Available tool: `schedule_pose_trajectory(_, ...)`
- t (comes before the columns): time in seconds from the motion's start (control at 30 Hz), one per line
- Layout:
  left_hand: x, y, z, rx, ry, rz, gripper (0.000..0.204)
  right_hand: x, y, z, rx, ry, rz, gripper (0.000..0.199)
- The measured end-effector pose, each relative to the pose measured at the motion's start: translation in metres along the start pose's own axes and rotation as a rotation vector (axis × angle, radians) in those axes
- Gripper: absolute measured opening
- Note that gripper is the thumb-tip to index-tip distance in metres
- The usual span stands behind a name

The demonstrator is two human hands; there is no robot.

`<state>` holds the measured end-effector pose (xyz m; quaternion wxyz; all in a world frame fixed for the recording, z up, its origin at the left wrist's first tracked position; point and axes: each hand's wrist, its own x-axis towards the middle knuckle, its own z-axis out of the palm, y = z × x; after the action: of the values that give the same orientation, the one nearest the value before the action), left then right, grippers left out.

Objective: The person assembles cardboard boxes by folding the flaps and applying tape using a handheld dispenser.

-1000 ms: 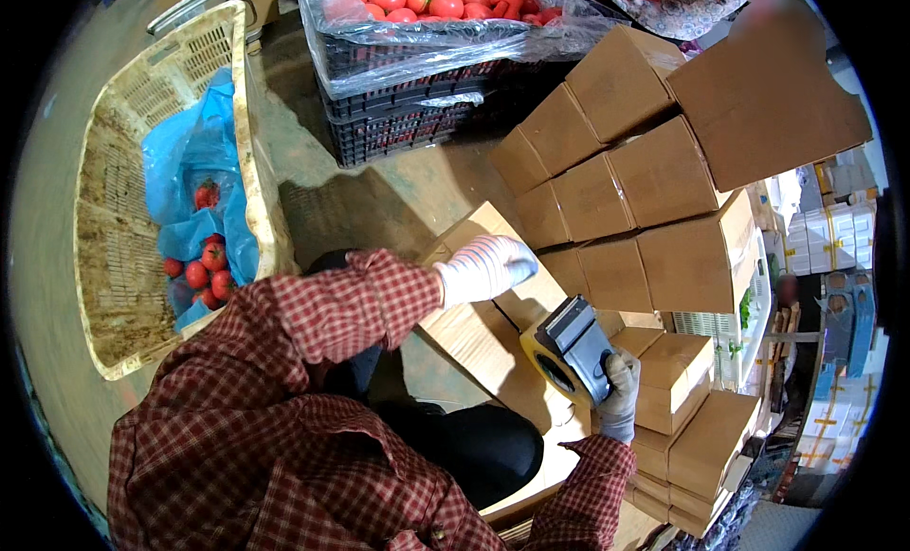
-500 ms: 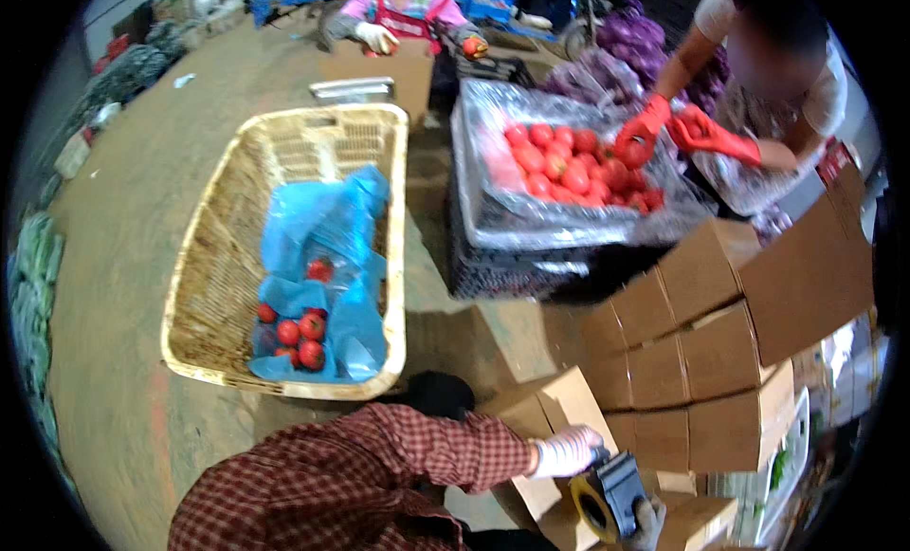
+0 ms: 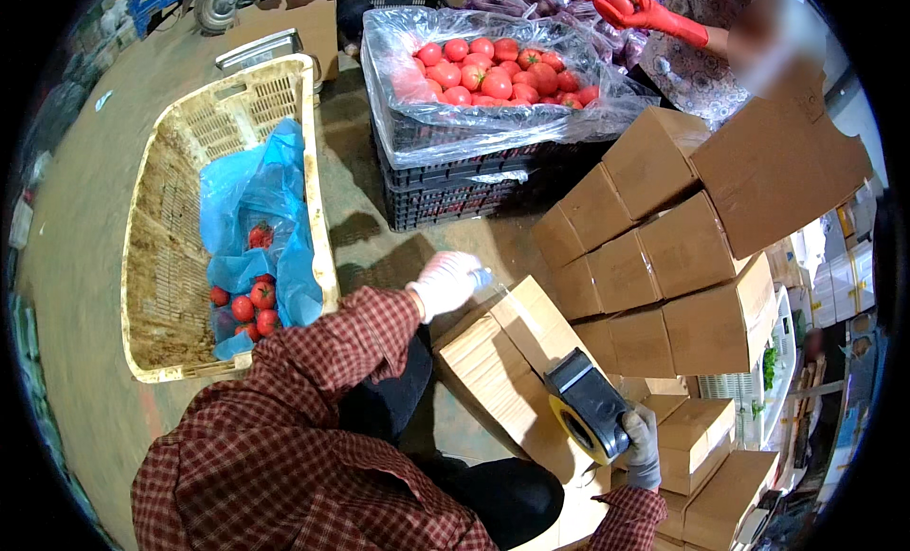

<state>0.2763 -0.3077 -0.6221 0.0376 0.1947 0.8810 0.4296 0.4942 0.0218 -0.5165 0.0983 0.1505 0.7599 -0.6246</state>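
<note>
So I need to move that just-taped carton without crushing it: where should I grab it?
Grip the cardboard box by its two short ends, low down, coming from above with one hand per end. It lies tilted, its long taped face up, the left hand at one end, the tape dispenser near the other.

Matt brown cardboard box point(image 3: 517, 361), clear glossy tape strip, dark plastic tape gun point(image 3: 590, 404), white knit glove on left hand point(image 3: 444, 283), grey cloth glove on right hand point(image 3: 643, 447), woven basket point(image 3: 166, 266) far left, glossy blue plastic liner point(image 3: 256, 186)
</note>
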Motion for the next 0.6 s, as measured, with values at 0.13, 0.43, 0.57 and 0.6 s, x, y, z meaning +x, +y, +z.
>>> schedule_pose_trajectory(0.13,0.004,-0.01,-0.002,0.124,-0.057,-0.114,0.027,0.007,-0.012,0.014,-0.082,0.037,0.004,0.054)
schedule_pose_trajectory(0.43,-0.014,-0.028,0.031,0.126,-0.035,-0.249,0.027,0.009,-0.005,0.023,-0.011,0.047,0.038,0.047)
schedule_pose_trajectory(0.57,-0.016,-0.027,0.046,0.145,-0.15,-0.254,0.018,0.01,-0.002,0.023,0.007,0.053,0.038,0.051)
schedule_pose_trajectory(0.6,-0.018,-0.034,0.055,0.184,-0.19,-0.243,0.02,0.01,-0.002,0.024,-0.009,0.051,0.043,0.051)
